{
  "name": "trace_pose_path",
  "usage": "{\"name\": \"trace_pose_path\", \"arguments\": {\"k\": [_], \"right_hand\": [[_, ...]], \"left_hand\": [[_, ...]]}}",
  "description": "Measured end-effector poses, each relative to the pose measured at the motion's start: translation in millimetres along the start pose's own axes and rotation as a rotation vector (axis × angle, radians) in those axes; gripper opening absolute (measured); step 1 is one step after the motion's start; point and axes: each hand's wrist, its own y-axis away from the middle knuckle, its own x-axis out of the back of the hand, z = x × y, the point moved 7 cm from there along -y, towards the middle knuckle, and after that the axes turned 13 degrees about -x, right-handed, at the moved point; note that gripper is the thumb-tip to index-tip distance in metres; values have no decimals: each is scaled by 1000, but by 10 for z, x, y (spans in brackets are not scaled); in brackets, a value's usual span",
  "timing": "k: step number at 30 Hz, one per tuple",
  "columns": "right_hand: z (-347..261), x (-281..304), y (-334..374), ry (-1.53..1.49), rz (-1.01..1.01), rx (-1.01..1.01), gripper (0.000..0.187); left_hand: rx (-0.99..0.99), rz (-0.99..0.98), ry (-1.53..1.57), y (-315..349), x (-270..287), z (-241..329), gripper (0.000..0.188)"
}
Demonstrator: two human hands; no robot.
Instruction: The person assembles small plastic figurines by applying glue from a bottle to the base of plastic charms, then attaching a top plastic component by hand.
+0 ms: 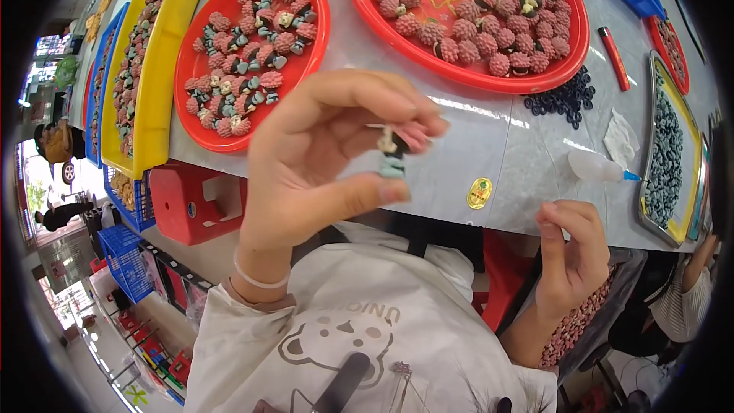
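Raised over the table's near edge, my left hand (306,153) pinches a small figurine (392,154) between thumb and fingertips. Its pink top, black middle with a cream bit and pale blue-grey base show, partly covered by the fingers. Lower at the right, my right hand (573,264) has thumb and forefinger drawn together; whether something tiny sits between them I cannot make out. Beyond the left hand, a red round plate (186,118) bears pink, black and blue-grey figurines. A larger red round plate (428,69) farther back carries many bumpy pink-and-black pieces.
Right of the large plate lie dark blue small rings (562,99), a red marker (614,59) and a crumpled tissue (621,138). A squeeze bottle (596,167) points at a metal-rimmed tray (671,233) of blue-grey pieces. Leftward are a filled yellow tray (164,61) and a red stool (183,203).
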Motion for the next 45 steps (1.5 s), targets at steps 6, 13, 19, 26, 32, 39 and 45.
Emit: {"name": "trace_pose_path", "arguments": {"k": [6,13,19,26,32,39,45], "right_hand": [[62,-7,-1,9,-27,-37,18],[86,-45,-8,30,-37,-35,18],[104,-66,-12,38,-41,-42,18],[129,-103,-32,15,-56,-36,17],[164,-90,-18,15,-56,-42,18],[165,-93,-2,-97,-101,-112,16],[209,-395,39,-955,-386,-408,28]], "left_hand": [[89,3,288,56,-136,-139,45],[172,85,423,117,-157,-148,48],[180,69,316,124,-157,-177,48],[274,247,215,116,-247,-160,57],[91,100,113,127,-247,-166,54],[71,-82,-1,94,-420,-116,47],[-132,-449,-382,68,-723,-95,37]]}}
